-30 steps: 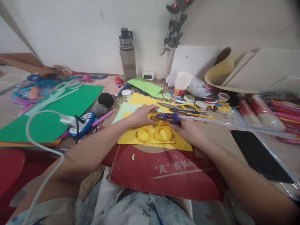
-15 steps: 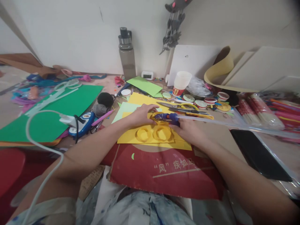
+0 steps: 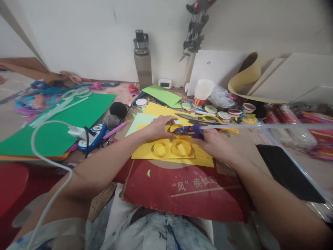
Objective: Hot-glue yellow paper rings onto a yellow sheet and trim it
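My right hand [image 3: 212,140] is closed around a blue hot glue gun [image 3: 191,130], with a long translucent glue stick [image 3: 244,126] jutting from its back toward the right. Its nozzle points left at a small yellow paper ring [image 3: 173,128]. My left hand [image 3: 159,128] curls its thumb and fingers about that ring; the exact contact is partly hidden. Nearer to me, two more yellow rings, a left ring [image 3: 154,148] and a right ring [image 3: 189,150], stand side by side on a yellow paper sheet [image 3: 140,152].
Beneath the sheets lies a red cardboard piece [image 3: 156,194]. Scissors [image 3: 187,118] rest beyond my hands. A black phone [image 3: 288,173] lies right; stacked paper cups [image 3: 204,91] and a bottle [image 3: 143,67] stand behind. Green paper [image 3: 91,107] and a white cable [image 3: 33,139] are left.
The glue gun has shifted slightly right, and the rear of its glue stick has risen. My left hand stays by the small ring. The whole view has moved a little.
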Available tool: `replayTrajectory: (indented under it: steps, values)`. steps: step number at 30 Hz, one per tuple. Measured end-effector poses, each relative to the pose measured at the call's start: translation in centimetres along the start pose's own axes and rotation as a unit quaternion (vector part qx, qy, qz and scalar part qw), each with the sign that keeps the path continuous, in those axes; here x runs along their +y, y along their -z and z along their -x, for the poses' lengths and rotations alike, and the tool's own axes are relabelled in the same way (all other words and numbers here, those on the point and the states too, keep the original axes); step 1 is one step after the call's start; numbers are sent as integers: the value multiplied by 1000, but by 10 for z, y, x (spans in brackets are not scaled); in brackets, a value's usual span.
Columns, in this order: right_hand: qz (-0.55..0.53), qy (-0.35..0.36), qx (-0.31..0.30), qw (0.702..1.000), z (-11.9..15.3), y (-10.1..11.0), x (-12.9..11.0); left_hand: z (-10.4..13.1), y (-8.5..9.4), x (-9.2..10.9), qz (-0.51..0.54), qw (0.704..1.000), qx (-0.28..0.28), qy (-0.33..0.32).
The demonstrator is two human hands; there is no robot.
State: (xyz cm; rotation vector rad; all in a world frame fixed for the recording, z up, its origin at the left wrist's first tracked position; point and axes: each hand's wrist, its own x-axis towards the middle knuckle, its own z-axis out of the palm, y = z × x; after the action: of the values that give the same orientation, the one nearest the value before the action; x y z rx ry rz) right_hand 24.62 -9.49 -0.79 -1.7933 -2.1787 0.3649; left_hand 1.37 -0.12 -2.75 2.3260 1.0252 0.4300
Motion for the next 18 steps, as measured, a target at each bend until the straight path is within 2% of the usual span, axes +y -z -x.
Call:
replayTrajectory:
  steps: [2,6,11,15,18]
  values:
    - [6,-12,-3,1000,1,6,3,1,0,0,4,1000,0,-1]
    - [38,-23,28,999,2,9,5,1,0,-1,12,1000,0,-2]
    - [45,7,-7,999,7,15,-5,-1,0,-1,4,1000,2,0]
    - [58,3,7,998,14,27,-10,0,1,0,12,1000,-3,2]
    - [46,32,10,998,14,27,-8,-1,1,-1,11,1000,-1,-3]
